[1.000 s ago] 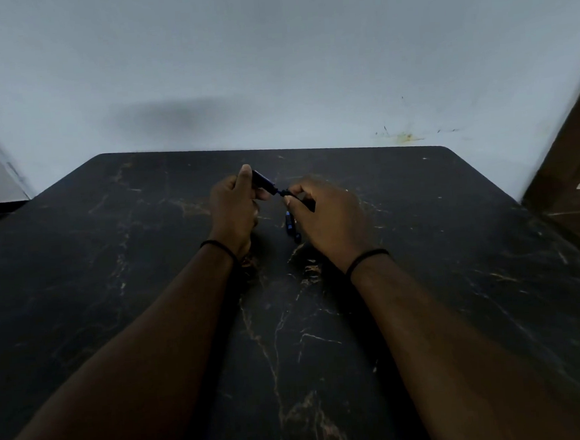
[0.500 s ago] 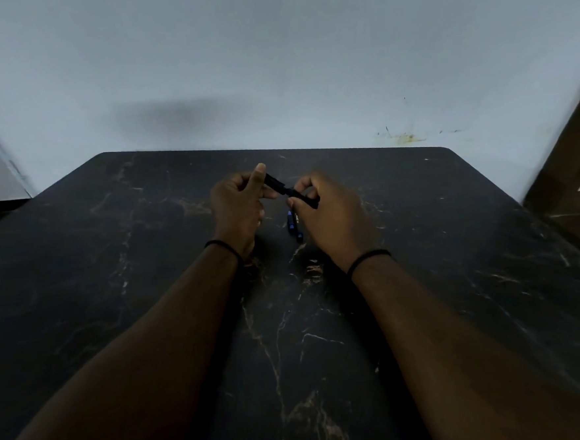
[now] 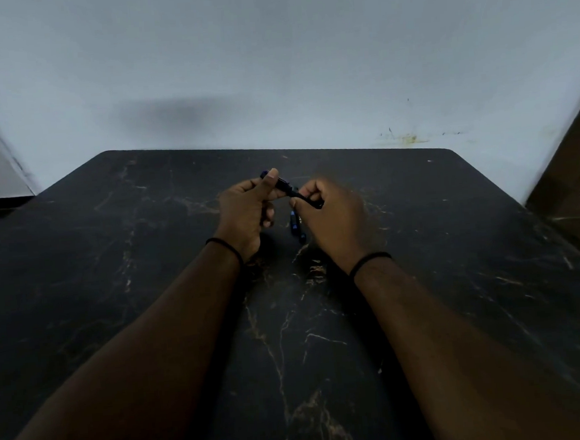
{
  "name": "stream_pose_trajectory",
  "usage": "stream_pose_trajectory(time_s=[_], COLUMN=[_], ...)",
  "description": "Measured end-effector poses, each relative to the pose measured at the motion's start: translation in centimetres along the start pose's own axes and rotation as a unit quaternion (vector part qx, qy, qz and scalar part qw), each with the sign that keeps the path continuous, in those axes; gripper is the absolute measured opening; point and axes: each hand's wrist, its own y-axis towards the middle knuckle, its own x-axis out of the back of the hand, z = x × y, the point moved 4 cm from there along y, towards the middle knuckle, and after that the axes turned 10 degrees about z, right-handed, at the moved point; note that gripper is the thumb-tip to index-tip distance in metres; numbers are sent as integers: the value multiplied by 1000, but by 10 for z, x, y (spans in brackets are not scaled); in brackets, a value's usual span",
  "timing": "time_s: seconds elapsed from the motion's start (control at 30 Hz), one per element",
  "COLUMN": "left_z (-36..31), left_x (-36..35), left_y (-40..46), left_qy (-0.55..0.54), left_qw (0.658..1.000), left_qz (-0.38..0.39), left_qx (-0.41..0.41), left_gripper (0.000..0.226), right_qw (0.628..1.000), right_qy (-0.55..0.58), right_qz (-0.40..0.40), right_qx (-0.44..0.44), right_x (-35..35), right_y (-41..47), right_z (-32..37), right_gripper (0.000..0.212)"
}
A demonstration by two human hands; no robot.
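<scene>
Both my hands are raised over the middle of a black marble-patterned table. My left hand grips the thicker end of a slim dark pen-like object, thumb laid along it. My right hand pinches the thinner black part at its other end. The two hands nearly touch. Below and between them a second dark, blue-marked pen-like piece lies on the table. Details of the held object are too dark to tell.
A pale wall stands right behind the table's far edge. A brown wooden panel rises at the right. Black bands circle both wrists.
My left hand has shifted slightly, its thumb sliding further along the held object, and the object's far end now pokes out past the thumb. The right hand has stayed nearly still.
</scene>
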Motion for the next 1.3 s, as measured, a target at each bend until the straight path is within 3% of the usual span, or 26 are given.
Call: stream_pose_trajectory(time_s=[0.17,0.4,0.57,1.07,1.3], left_z=[-1,-2,-1,-4,-15], left_x=[0,-1,-1,-1,11], left_y=[-1,-2,-1,-3,-2], left_qy=[6,7,7,38,1], left_qw=[1000,1000,1000,999,997], left_qz=[7,12,17,4,-58], left_qx=[4,8,10,-20,-58], left_gripper=[22,21,23,26,26], right_qw=[999,997,992,993,990], right_qy=[-37,-67,-99,-112,-131], right_qz=[-15,-37,-72,-5,39], right_qx=[-3,10,40,43,30], right_x=[1,3,7,5,6], right_y=[0,3,2,-2,-4], right_z=[-3,-2,5,11,18], right_gripper=[21,7,14,9,15])
